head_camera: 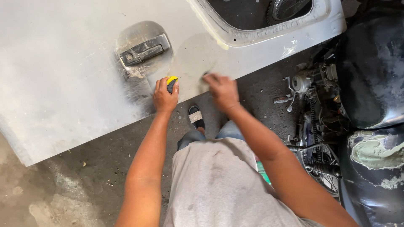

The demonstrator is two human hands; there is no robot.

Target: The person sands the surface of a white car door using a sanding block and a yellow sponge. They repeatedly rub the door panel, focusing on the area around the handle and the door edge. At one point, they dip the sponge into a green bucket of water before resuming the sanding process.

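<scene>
Your left hand (165, 97) is clamped round a yellow-and-black block (171, 83), pressed flat to the grey car door panel (63, 75) below the door handle (144, 49), apparently for even contact; your right hand (222, 90) is blurred on the panel, grip indeterminable.

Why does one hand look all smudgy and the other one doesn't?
In the head view, the right hand is smeared by motion blur, fingertips streaked against the grey car door panel; the left hand, closed on a yellow-and-black tool, looks sharp; soft daylight gives a dull sheen on the panel, and the motorcycle parts at right sit in darker shade.
</scene>
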